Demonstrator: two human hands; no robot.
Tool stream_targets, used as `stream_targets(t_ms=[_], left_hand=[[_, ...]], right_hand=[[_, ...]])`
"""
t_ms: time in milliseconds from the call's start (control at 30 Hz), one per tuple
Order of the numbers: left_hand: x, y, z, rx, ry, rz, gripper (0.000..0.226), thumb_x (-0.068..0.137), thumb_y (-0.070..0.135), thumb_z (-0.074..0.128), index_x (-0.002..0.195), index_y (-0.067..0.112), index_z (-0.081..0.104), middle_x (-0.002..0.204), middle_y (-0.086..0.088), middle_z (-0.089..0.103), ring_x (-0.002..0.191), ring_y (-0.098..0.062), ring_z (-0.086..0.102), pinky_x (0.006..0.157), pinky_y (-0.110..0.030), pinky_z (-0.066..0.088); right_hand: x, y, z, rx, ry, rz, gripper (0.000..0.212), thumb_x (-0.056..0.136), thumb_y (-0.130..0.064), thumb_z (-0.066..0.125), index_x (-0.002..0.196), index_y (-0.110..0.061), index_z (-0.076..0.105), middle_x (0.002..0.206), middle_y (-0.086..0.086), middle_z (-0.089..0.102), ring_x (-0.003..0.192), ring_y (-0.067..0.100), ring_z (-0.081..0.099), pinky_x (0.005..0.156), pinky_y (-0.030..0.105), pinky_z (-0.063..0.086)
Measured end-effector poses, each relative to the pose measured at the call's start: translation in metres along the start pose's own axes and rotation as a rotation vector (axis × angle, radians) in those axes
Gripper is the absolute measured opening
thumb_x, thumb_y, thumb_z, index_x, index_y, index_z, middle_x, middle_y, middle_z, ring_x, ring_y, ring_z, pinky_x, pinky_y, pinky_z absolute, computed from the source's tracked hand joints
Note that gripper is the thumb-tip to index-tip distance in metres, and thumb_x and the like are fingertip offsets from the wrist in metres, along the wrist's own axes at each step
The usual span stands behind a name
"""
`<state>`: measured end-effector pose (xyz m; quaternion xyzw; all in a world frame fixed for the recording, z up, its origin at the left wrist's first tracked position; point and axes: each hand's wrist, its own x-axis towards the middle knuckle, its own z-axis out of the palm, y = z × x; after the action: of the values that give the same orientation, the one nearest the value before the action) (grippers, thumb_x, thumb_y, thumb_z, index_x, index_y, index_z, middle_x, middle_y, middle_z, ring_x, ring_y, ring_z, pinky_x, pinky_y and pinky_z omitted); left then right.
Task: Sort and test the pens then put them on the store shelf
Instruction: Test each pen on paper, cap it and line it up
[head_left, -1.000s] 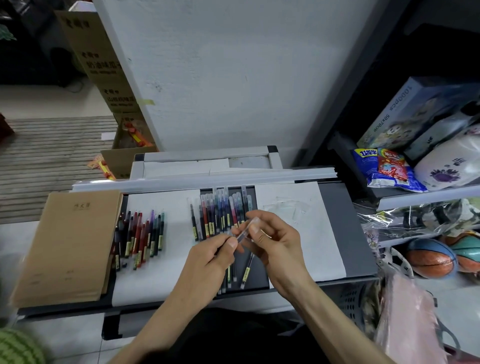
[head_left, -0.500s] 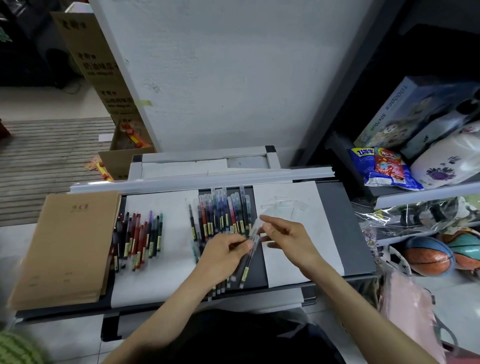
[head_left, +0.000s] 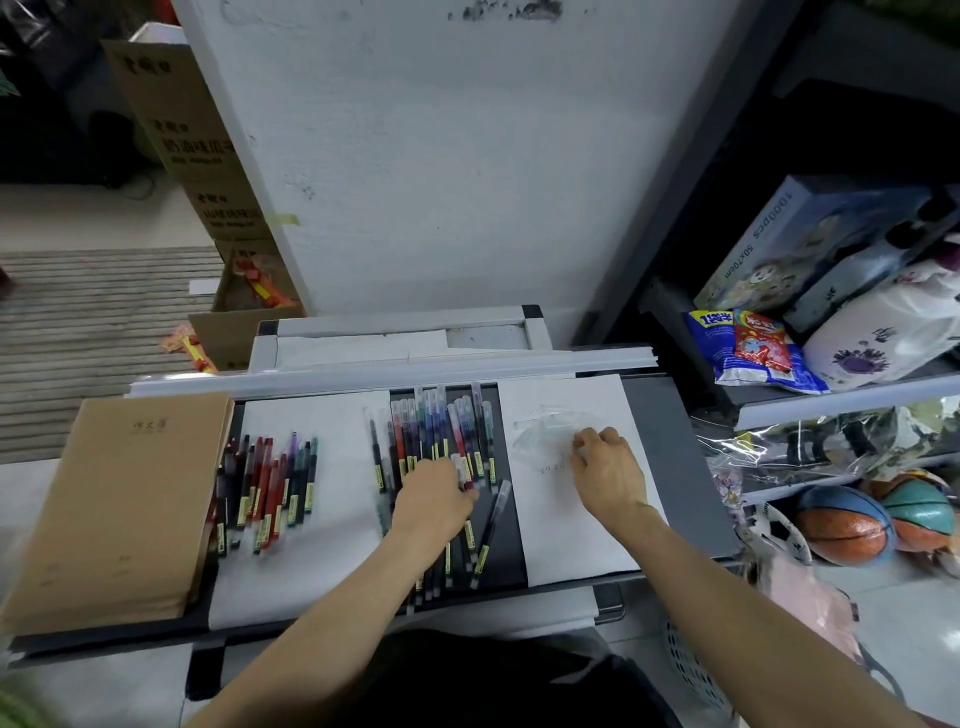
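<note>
Resting left hand (head_left: 434, 496) on pens (head_left: 441, 431), right hand (head_left: 610, 470) curled on paper (head_left: 566, 540)

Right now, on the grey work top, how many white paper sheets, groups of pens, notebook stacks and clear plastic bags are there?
White paper sheets: 2 (left sheet, right sheet)
Groups of pens: 2 (left pen group, middle pen group)
Brown notebook stack: 1
Clear plastic bag: 1
Total: 6
</note>
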<state>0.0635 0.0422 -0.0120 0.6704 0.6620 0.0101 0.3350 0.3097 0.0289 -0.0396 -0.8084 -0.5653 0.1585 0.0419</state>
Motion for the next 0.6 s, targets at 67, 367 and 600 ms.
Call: stream_targets(t_ms=[67, 367, 600], left_hand=[[0.001, 0.001, 0.0, 0.044, -0.003, 0.01, 0.048, 0.096, 0.043, 0.071, 0.066, 0.017, 0.044, 0.061, 0.002, 0.052, 0.051, -0.011, 0.047, 0.049, -0.028, 0.041], [-0.008, -0.021, -0.012, -0.012, 0.072, -0.001, 0.056, 0.096, 0.058, 0.064, 0.064, 0.017, 0.044, 0.054, 0.003, 0.048, 0.048, -0.015, 0.048, 0.053, -0.031, 0.047], [-0.006, -0.103, -0.066, -0.007, 0.394, -0.201, 0.017, 0.097, 0.034, 0.066, 0.099, 0.018, 0.061, 0.08, 0.002, 0.066, 0.057, -0.014, 0.058, 0.052, -0.027, 0.046]], right_hand=[[0.004, -0.001, -0.001, 0.013, 0.009, 0.012, 0.019, 0.103, -0.018, 0.05, 0.115, -0.011, 0.064, 0.107, 0.009, 0.057, 0.091, 0.027, 0.058, 0.074, 0.039, 0.055], [-0.005, -0.003, -0.007, 0.405, -0.002, 0.139, 0.039, 0.095, -0.008, 0.057, 0.132, -0.02, 0.061, 0.08, 0.007, 0.066, 0.075, 0.02, 0.063, 0.062, 0.026, 0.05], [-0.049, -0.033, -0.016, 0.706, -0.021, 0.045, 0.018, 0.096, -0.018, 0.07, 0.11, -0.029, 0.073, 0.084, -0.006, 0.073, 0.072, 0.011, 0.073, 0.073, 0.018, 0.052]])
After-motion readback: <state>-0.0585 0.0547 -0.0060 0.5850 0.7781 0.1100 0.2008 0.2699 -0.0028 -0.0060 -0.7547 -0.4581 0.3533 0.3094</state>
